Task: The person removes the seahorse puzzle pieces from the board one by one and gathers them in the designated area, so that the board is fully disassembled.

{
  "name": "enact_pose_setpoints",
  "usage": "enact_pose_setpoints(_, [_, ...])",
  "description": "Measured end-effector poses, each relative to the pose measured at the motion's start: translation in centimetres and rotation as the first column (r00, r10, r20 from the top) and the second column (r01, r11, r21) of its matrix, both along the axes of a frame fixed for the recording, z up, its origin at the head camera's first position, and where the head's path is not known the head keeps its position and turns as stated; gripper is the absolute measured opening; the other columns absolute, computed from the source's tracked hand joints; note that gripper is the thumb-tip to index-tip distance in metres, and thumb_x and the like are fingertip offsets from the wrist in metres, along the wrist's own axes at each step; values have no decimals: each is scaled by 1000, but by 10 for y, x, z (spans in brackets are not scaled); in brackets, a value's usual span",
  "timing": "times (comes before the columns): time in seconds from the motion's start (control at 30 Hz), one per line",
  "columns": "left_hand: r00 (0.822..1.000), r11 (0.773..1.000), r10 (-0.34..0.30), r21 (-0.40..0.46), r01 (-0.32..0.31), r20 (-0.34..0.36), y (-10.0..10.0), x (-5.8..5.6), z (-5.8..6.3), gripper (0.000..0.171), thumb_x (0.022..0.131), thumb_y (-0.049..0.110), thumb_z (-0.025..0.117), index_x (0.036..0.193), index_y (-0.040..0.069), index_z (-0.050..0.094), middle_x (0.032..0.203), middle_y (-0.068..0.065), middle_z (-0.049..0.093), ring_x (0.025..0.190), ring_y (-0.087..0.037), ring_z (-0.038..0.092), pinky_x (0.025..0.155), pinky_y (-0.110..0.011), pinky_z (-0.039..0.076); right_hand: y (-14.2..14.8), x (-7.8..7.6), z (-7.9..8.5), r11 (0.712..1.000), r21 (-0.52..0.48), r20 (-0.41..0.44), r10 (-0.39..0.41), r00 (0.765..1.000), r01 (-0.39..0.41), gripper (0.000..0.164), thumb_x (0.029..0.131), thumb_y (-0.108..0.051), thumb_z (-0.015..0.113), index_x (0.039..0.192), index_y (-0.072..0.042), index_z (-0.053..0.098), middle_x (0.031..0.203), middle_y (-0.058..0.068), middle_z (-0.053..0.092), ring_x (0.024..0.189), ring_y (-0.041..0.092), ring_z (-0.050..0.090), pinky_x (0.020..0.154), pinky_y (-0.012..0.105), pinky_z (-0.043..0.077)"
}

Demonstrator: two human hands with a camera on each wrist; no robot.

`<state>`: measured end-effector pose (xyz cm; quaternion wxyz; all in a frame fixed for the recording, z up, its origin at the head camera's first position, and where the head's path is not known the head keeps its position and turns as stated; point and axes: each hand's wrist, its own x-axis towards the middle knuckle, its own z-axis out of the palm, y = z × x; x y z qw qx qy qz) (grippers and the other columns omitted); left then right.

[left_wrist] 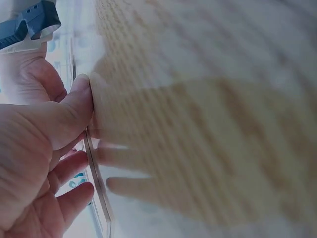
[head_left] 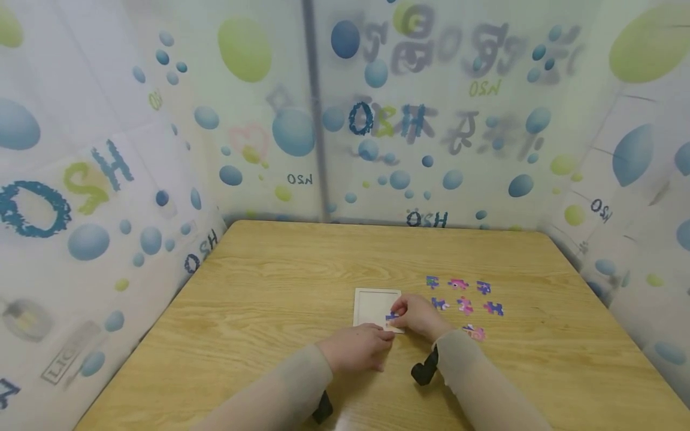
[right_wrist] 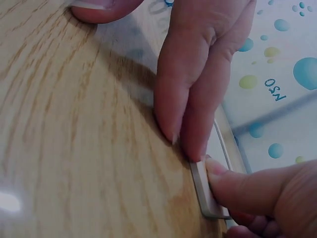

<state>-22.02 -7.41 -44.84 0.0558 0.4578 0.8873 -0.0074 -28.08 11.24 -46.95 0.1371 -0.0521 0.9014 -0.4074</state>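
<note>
A shallow white square puzzle tray (head_left: 372, 304) lies on the table. My left hand (head_left: 358, 348) has its fingertips at the tray's near edge, the fingers fairly straight; in the left wrist view, the thumb (left_wrist: 79, 101) sits at that edge too. Over the tray's near right corner, my right hand (head_left: 423, 316) pinches a purple-blue puzzle piece (head_left: 391, 317) close over the tray floor, its fingers covering part of the piece. The right wrist view has my right thumb (right_wrist: 233, 186) at the tray's corner (right_wrist: 202, 191), beside the left fingertips, with the piece hidden.
Several loose pink and purple puzzle pieces lie to the right of the tray, among them a pink one (head_left: 458, 284) and a purple one (head_left: 493, 308). Another pink piece (head_left: 474, 332) is close by my right wrist. Patterned curtains (head_left: 377, 197) surround the wooden table (head_left: 259, 287).
</note>
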Motion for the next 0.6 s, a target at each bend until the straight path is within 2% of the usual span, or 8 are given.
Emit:
enact_pose_setpoints(0.33, [999, 999, 38, -7, -38, 36, 0, 0, -1, 57, 90, 38, 65, 137, 9, 54, 144, -2, 47, 129, -17, 47, 108, -24, 34, 1, 0, 0, 1000, -24, 26, -12, 1000, 13, 19, 80, -7, 77, 95, -7, 66, 85, 5, 58, 79, 21, 52, 72, 31, 44])
enact_pose_setpoints(0.6, [1000, 1000, 2, -9, -2, 21, 1, -1, -2, 54, 89, 37, 66, 134, 8, 57, 142, -3, 49, 127, -18, 49, 108, -24, 35, 1, 2, 1, 999, -38, 42, -9, 999, 11, 19, 80, -7, 77, 95, -8, 65, 86, 5, 58, 81, 21, 52, 73, 31, 43])
